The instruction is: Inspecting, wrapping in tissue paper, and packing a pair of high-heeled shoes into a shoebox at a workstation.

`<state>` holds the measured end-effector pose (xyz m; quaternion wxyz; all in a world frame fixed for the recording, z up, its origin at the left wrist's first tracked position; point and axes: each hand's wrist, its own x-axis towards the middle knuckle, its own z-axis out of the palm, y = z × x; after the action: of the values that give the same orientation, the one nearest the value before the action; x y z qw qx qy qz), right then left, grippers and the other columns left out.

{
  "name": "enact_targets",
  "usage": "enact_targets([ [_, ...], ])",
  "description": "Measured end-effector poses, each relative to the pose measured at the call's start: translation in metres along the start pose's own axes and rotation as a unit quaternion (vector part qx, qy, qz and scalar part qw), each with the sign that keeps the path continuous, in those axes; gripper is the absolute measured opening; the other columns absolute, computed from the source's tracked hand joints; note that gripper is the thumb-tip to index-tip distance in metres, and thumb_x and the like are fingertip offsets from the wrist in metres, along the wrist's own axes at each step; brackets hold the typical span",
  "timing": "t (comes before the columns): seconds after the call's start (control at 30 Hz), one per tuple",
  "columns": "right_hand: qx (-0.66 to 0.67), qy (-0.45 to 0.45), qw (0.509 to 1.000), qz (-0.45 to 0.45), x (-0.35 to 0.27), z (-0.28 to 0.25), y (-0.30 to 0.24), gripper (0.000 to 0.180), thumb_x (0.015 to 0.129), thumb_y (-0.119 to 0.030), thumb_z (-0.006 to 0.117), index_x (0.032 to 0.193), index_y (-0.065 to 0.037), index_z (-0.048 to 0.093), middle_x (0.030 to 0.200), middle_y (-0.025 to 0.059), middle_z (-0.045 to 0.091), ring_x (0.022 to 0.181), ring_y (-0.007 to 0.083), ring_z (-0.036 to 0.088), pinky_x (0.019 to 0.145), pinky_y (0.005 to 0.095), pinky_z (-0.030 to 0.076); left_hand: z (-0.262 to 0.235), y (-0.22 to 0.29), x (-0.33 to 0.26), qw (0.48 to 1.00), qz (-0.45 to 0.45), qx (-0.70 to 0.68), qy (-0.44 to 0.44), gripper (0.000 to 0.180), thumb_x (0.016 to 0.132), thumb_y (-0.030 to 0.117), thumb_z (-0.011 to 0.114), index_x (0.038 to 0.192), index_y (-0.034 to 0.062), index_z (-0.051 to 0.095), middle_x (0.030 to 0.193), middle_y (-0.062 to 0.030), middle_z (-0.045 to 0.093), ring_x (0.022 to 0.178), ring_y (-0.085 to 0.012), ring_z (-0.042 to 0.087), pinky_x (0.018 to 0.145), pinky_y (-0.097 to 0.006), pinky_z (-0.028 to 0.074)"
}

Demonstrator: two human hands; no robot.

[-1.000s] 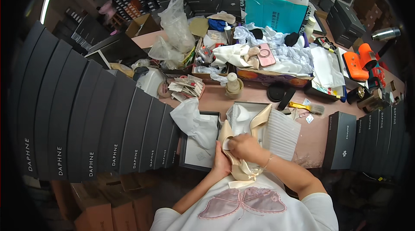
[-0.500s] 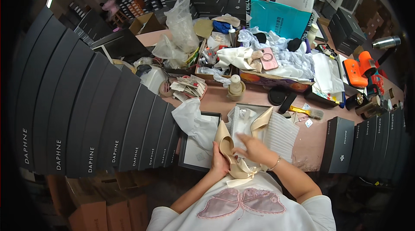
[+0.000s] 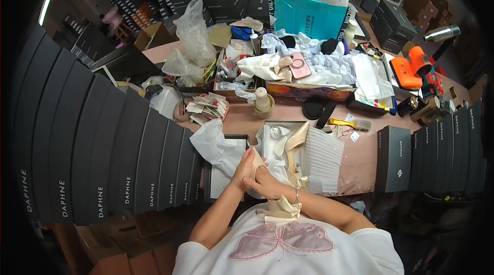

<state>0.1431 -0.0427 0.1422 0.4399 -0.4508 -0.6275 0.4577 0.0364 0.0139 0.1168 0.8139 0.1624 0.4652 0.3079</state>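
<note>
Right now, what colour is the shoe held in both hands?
Cream or pale beige; the shoe shows best in the head view.

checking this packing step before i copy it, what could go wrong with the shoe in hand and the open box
1. Both hands, left hand and right hand, hold a cream shoe at the table edge; a slip could drop it into the lap.
2. The other cream heel lies loose in the open box; pushing in could scuff it.
3. The tissue paper may crumple or tear.

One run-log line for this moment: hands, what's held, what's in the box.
left hand: on cream shoe | right hand: gripping same shoe | open shoe box: second cream heel, white tissue paper beside
</note>
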Motion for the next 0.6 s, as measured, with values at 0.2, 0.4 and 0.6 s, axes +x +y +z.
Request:
enact_targets([
  [0.2, 0.052, -0.056, 0.991, 0.113, 0.013, 0.012, 0.019, 0.064, 0.094, -0.044, 0.04, 0.126, 0.01, 0.036, 0.121, 0.0279, 0.047, 0.116, 0.0388, 0.043, 0.102, 0.0397, 0.03, -0.008, 0.006, 0.01, 0.992, 0.034, 0.099, 0.073, 0.049, 0.095, 0.039, 0.049, 0.132, 0.0131, 0.031, 0.101, -0.0106, 0.05, 0.085, -0.0214, 0.057, 0.071, -0.036, 0.052],
  [0.4, -0.005, -0.006, 0.999, 0.05, 0.008, 0.007, 0.006, 0.06, 0.095, -0.043, 0.039, 0.118, 0.012, 0.042, 0.111, 0.0314, 0.049, 0.107, 0.0422, 0.046, 0.095, 0.041, 0.035, 0.005, -0.011, -0.009, 0.995, 0.104, 0.005, 0.007, 0.054, 0.095, 0.039, 0.05, 0.136, 0.0096, 0.032, 0.1, -0.0084, 0.053, 0.082, -0.0195, 0.057, 0.07, -0.032, 0.051],
  [0.6, 0.032, -0.157, 0.986, 0.04, -0.024, -0.028, -0.019, 0.064, 0.095, -0.045, 0.038, 0.123, 0.013, 0.039, 0.131, 0.0354, 0.032, 0.123, 0.0449, 0.032, 0.104, 0.0432, 0.026, 0.016, -0.013, -0.026, 0.991, 0.126, 0.038, -0.006, 0.048, 0.098, 0.039, 0.042, 0.136, 0.01, 0.036, 0.102, -0.008, 0.055, 0.084, -0.0173, 0.058, 0.072, -0.031, 0.052],
])
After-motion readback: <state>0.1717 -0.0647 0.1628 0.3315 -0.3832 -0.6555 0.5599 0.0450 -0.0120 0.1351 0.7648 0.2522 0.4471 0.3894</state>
